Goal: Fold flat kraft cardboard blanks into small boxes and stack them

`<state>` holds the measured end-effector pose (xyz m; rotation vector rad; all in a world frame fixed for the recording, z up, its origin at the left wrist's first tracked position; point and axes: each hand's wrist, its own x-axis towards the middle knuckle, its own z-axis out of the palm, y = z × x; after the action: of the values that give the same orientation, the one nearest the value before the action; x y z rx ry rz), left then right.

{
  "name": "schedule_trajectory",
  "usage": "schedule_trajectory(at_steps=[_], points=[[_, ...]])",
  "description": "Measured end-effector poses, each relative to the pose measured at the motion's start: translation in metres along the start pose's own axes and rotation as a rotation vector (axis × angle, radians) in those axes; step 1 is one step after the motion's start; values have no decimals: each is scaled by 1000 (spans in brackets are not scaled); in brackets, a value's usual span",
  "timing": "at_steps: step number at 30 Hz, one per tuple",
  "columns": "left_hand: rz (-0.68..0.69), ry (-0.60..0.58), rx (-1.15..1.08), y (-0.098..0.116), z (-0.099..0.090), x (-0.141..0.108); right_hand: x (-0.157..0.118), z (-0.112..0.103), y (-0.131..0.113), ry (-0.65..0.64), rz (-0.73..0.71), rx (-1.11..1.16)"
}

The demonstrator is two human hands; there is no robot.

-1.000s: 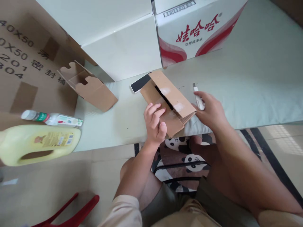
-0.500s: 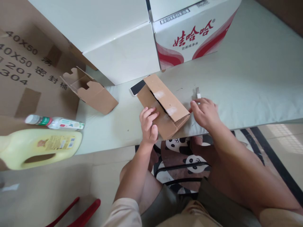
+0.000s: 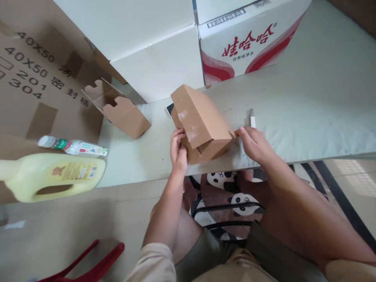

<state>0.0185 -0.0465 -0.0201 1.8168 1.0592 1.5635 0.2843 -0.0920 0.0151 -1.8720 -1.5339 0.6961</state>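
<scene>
A small brown cardboard box stands tilted on the cloth-covered table, its top flap partly raised. My left hand grips its near left edge, with the fingertips tucked under the flap. At the box's right corner, my right hand pinches a bit of cardboard between thumb and index finger. Just beyond that hand lies a small white object with a grey tip, whose kind I cannot make out. A dark flat panel with a white edge is mostly hidden behind the box.
Left of the box sits another open cardboard box. A plastic bottle and a pale yellow jug lie farther left. White cartons and a red-and-white carton stand behind. Red legs show on the floor.
The cardboard box has tipped up, its flap side turning toward me. My left fingers have moved from its face to under the flap; my right hand has closed on its corner.
</scene>
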Motion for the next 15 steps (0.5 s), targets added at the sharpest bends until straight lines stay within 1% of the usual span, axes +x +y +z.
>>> schedule_trajectory(at_steps=[3, 5, 7, 8, 10, 11, 13, 15], points=[[-233, 13, -86, -7, -2, -1, -2, -2, -2, -15, 4, 135], [-404, 0, -168, -12, -2, -2, -4, -1, -3, 8, -6, 203], [-529, 8, -264, -15, -2, -3, -4, 2, -2, 22, 8, 241], [-559, 14, -300, -15, -2, -4, -4, 3, -2, 13, 25, 264], [-558, -9, -347, -13, -2, -3, -2, 7, 0, -34, 49, 359], [-540, -50, -363, -12, -3, -2, -1, 9, 1, -64, 39, 433], [-507, -167, -388, -8, -4, 0, 0, 11, 3, -118, -19, 593], [-500, -248, -386, -6, -6, 1, 1, 14, 6, -126, -80, 676]])
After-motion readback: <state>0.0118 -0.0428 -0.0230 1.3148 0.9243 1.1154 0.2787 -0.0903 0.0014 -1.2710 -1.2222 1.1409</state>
